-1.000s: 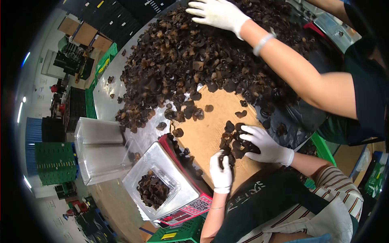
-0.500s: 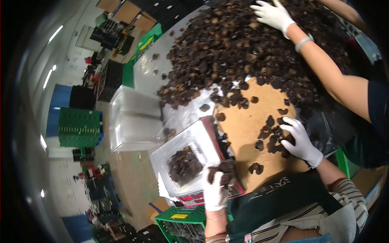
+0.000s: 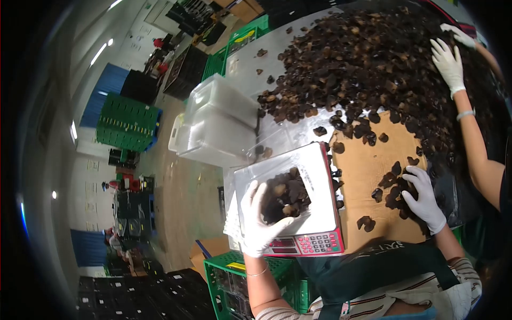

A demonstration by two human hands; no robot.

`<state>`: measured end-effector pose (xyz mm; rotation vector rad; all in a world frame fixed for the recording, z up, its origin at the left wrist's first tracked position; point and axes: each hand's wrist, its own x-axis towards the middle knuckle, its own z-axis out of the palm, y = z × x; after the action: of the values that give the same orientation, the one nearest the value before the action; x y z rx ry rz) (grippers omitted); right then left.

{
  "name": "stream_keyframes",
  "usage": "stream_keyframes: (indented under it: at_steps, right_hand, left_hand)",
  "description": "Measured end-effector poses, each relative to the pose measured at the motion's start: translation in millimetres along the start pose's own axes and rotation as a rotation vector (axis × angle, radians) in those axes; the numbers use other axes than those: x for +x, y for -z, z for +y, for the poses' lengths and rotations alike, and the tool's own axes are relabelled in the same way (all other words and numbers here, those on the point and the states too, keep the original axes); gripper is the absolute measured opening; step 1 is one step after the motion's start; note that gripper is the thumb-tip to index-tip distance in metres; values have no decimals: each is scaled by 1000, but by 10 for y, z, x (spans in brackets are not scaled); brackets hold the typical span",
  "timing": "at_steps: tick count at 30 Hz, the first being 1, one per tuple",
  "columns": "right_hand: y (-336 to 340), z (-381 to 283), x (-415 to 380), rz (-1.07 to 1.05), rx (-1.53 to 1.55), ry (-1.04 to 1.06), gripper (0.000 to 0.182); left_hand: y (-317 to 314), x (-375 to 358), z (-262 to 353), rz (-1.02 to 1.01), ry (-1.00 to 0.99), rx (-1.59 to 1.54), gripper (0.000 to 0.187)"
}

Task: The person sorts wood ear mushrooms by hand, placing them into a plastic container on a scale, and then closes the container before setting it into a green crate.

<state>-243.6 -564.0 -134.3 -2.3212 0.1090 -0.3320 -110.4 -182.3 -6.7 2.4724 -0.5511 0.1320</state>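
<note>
My gloved left hand (image 3: 261, 221) is over a clear plastic tray (image 3: 250, 173), its fingers and thumb curved around dark wood ear mushrooms (image 3: 296, 194). The tray rests on a scale (image 3: 326, 213) with a red frame, a keypad and a display along its near side. On a brown cardboard sheet (image 3: 368, 194), my gloved right hand (image 3: 426, 202) is spread at a small group of loose wood ear pieces (image 3: 393, 197), thumb and fingers apart. The palm hides what lies directly beneath it.
A big heap of wood ears (image 3: 352, 58) covers the metal table's far side. Another person's gloved hands (image 3: 449, 66) are at its right. Stacked clear trays (image 3: 216, 120) stand left of the scale. A green crate (image 3: 234, 282) sits below the scale, beside my apron (image 3: 373, 277).
My left hand has moved from the scale's near edge, with a clump of wood ears, onto the tray. The other person's hand has shifted right. My view has turned, too.
</note>
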Motion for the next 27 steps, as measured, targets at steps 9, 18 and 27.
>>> stream_keyframes:
  at_steps: [9,18,27]
  right_hand:
    - [-149,-214,230,-58,-25,152,39]
    - [-329,-602,483,-143,113,366,33]
    - [-931,-1636,1222,-44,-48,683,31]
  left_hand:
    - [265,70,-307,-9,-64,28,89]
    - [-382,209,-280,-175,-231,134,86]
    - [-585,114,-167,-180,-160,99,114]
